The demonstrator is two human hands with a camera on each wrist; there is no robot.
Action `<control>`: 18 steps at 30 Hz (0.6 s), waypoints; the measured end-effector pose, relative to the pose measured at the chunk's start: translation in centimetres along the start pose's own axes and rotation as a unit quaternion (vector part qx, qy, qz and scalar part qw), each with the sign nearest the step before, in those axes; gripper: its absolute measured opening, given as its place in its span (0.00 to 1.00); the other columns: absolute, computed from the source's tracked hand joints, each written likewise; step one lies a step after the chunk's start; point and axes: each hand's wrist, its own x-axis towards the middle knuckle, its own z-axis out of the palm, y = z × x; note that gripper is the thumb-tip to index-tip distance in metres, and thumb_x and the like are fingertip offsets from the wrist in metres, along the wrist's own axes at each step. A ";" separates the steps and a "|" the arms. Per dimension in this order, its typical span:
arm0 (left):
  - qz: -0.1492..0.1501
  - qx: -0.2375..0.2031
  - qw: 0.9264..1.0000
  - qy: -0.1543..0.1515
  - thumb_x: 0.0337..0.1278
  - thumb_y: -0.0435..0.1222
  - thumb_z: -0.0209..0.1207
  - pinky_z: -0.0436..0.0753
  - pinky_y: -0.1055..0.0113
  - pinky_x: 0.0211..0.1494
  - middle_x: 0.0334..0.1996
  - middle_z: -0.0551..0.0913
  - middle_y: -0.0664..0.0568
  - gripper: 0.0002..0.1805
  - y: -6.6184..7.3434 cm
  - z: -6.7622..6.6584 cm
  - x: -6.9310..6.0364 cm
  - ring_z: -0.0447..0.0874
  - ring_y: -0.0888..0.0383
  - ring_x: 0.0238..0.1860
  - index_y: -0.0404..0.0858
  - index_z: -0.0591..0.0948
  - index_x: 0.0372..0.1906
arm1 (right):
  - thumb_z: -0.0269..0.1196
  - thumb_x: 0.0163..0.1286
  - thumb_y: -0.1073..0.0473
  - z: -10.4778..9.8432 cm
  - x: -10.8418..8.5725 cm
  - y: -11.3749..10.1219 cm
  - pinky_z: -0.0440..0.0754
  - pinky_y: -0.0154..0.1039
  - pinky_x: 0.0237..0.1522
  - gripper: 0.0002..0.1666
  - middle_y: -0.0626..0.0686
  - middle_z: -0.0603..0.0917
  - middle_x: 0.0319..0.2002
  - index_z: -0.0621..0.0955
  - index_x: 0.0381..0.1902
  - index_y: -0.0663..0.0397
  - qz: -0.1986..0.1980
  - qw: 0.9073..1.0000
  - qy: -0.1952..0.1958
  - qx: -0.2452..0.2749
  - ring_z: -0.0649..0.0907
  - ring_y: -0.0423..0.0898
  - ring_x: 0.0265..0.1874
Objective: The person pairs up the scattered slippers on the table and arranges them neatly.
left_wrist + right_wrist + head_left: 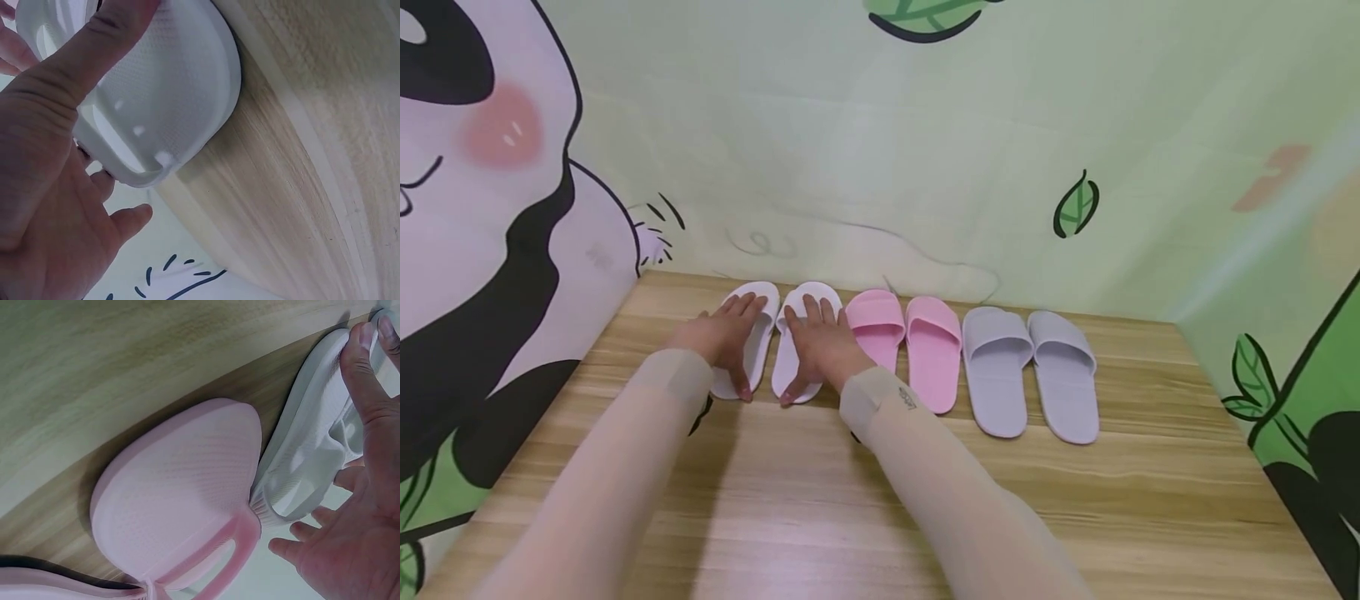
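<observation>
Two white slippers stand side by side at the left of a row against the wall. My left hand [721, 335] lies spread over the left white slipper [760, 348], fingers toward its toe end and thumb at its heel. My right hand [823, 342] rests over the right white slipper [786, 360] in much the same way, fingers spread across the strap. In the left wrist view, the thumb crosses the white sole [181, 81]. The right wrist view shows the thumb at the heel edge of a white slipper [306, 400], the other fingers lying beside it.
Right of the white pair come two pink slippers [934, 367], then two light grey slippers [1000, 383], all with toes toward the wall. They stand on a wood-grain surface [820, 517]. A wall printed with a panda [520, 225] and leaves surrounds it on three sides.
</observation>
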 end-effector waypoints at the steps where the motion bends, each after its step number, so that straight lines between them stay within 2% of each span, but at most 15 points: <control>1: -0.001 0.000 1.000 0.000 0.01 0.60 0.87 0.51 0.24 0.76 0.84 0.44 0.35 0.91 0.2 -0.2 -0.2 0.39 0.33 0.83 0.40 0.47 0.84 | 0.80 0.36 0.22 -0.1 -0.3 0.0 0.55 0.56 0.83 0.87 0.57 0.45 0.85 0.46 0.86 0.39 -0.007 1.000 0.012 -0.001 0.51 0.57 0.83; 3: -0.005 0.005 1.000 0.004 0.01 0.58 0.88 0.47 0.24 0.76 0.84 0.42 0.34 0.91 0.2 -0.2 -0.4 0.37 0.31 0.83 0.41 0.48 0.84 | 0.80 0.34 0.21 -0.1 -0.5 0.0 0.60 0.54 0.80 0.86 0.55 0.51 0.83 0.50 0.85 0.39 -0.014 0.999 0.034 -0.011 0.57 0.54 0.80; 6: -0.005 0.016 1.000 0.012 0.04 0.57 0.88 0.46 0.23 0.76 0.83 0.44 0.31 0.89 0.9 -0.6 -1.1 0.40 0.28 0.82 0.39 0.50 0.84 | 0.79 0.35 0.21 -0.1 -1.0 0.0 0.63 0.53 0.79 0.85 0.56 0.56 0.80 0.51 0.85 0.41 -0.021 0.999 0.047 -0.014 0.61 0.53 0.76; 9: 0.002 0.032 0.999 0.014 0.07 0.56 0.88 0.53 0.26 0.77 0.82 0.49 0.31 0.87 1.3 -0.7 -1.4 0.48 0.27 0.80 0.37 0.50 0.84 | 0.80 0.35 0.22 0.0 -1.1 0.2 0.60 0.54 0.81 0.86 0.55 0.56 0.80 0.50 0.85 0.42 -0.024 0.999 0.045 0.001 0.61 0.54 0.77; 11: 0.007 0.039 0.999 0.010 0.11 0.55 0.88 0.61 0.27 0.75 0.80 0.52 0.31 0.87 1.5 -0.8 -1.5 0.53 0.27 0.78 0.34 0.49 0.83 | 0.80 0.37 0.22 0.1 -1.1 0.4 0.57 0.56 0.82 0.87 0.56 0.55 0.82 0.48 0.85 0.43 -0.028 0.999 0.039 0.015 0.60 0.55 0.80; 13: 0.008 0.040 0.999 0.005 0.14 0.54 0.88 0.64 0.28 0.73 0.81 0.51 0.31 0.86 1.4 -0.7 -1.5 0.53 0.27 0.77 0.33 0.47 0.83 | 0.79 0.38 0.23 0.2 -1.1 0.5 0.53 0.59 0.83 0.87 0.58 0.52 0.84 0.46 0.86 0.44 -0.036 0.999 0.032 0.025 0.57 0.58 0.82; 15: 0.007 0.031 1.000 0.000 0.17 0.53 0.88 0.62 0.26 0.73 0.81 0.48 0.29 0.86 1.4 -0.8 -1.8 0.50 0.25 0.78 0.33 0.46 0.83 | 0.78 0.41 0.23 0.1 -1.0 0.7 0.50 0.60 0.83 0.86 0.59 0.47 0.85 0.44 0.86 0.45 -0.045 0.998 0.023 0.038 0.53 0.60 0.83; 18: 0.006 0.021 1.000 -0.005 0.18 0.53 0.88 0.54 0.23 0.75 0.82 0.42 0.27 0.86 1.5 -1.1 -2.1 0.43 0.22 0.79 0.32 0.45 0.83 | 0.75 0.46 0.21 0.1 -0.8 1.2 0.47 0.60 0.83 0.84 0.60 0.42 0.85 0.42 0.86 0.46 -0.054 0.997 0.012 0.059 0.48 0.61 0.84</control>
